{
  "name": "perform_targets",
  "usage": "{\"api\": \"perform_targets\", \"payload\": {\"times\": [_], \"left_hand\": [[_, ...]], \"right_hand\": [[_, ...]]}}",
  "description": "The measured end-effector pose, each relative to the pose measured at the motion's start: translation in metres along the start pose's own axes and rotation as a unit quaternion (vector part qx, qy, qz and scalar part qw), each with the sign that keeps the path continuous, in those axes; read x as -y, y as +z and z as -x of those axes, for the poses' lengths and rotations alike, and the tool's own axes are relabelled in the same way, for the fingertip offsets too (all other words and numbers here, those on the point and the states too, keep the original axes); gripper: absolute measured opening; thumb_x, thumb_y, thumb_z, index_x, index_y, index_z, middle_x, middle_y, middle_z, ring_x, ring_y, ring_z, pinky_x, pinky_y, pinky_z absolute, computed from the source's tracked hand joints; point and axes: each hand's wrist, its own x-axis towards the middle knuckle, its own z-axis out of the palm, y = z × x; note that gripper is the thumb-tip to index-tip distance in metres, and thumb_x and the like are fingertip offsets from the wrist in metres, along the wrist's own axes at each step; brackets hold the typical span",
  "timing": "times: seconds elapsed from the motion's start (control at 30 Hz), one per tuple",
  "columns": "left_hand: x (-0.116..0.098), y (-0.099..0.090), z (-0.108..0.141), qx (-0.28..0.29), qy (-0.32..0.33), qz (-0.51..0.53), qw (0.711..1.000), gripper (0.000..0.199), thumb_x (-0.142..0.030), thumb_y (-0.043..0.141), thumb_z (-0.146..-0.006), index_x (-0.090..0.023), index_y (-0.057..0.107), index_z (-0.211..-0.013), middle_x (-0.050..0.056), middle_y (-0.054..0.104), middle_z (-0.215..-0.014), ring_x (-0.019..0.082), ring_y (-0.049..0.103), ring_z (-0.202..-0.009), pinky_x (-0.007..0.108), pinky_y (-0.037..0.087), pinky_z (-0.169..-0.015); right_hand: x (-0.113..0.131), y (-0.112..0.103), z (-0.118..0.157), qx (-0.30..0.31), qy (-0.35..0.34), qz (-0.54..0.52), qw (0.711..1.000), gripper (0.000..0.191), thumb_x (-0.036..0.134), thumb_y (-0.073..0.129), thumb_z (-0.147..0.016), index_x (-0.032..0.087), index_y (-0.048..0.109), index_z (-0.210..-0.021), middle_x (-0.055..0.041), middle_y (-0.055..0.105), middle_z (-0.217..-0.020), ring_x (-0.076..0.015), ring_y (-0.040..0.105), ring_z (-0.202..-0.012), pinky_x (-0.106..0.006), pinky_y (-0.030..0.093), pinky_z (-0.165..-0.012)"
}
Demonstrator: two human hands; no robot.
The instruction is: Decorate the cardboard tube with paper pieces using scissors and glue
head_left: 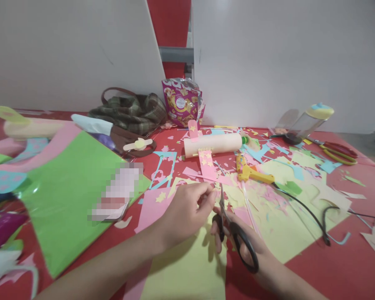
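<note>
With our left hand (192, 208) we press thumb and forefinger together just beside the scissors; whether a small piece sits between the fingertips we cannot tell. Our right hand (240, 239) grips the black-handled scissors (223, 206), with fingers through the handle loops and the blades pointing away from us. How far the blades are open we cannot make out.

Beneath our hands lie a pale yellow sheet (184, 271) and a pink sheet (150, 208), on the red surface (250, 283). Beyond the hands we see a cream tube (215, 144) on its side, with a pink strip (207, 162) bearing yellow stars reaching toward us. To its right, a yellow glue gun (256, 175) lies among paper scraps (278, 196), its black cord (306, 210) trailing right. Farther right, a tilted clear container (311, 125) with a yellow lid is near scissors with red and yellow handles (340, 153).

On our left, a pixelated phone-like object (117, 193) lies on a large green sheet (71, 200). At the back, a purple snack bag (183, 102) stands upright beside a crumpled plaid bag (131, 110), in front of pale panels (268, 62).
</note>
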Motion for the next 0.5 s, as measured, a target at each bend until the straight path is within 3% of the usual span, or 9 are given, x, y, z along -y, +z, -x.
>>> {"api": "perform_targets", "payload": {"times": [0.5], "left_hand": [[-0.0006, 0.0012, 0.0, -0.01, 0.004, 0.011, 1.0, 0.025, -0.021, 0.036, -0.081, -0.016, 0.038, -0.057, -0.005, 0.041, -0.052, 0.006, 0.037, -0.049, 0.018, 0.03, -0.049]], "right_hand": [[0.002, -0.0004, 0.0, 0.017, 0.011, -0.032, 0.999, 0.057, 0.052, 0.053, -0.068, 0.031, 0.04, -0.119, -0.0041, 0.048, -0.093, -0.0175, 0.046, -0.076, -0.03, 0.038, -0.07]]}}
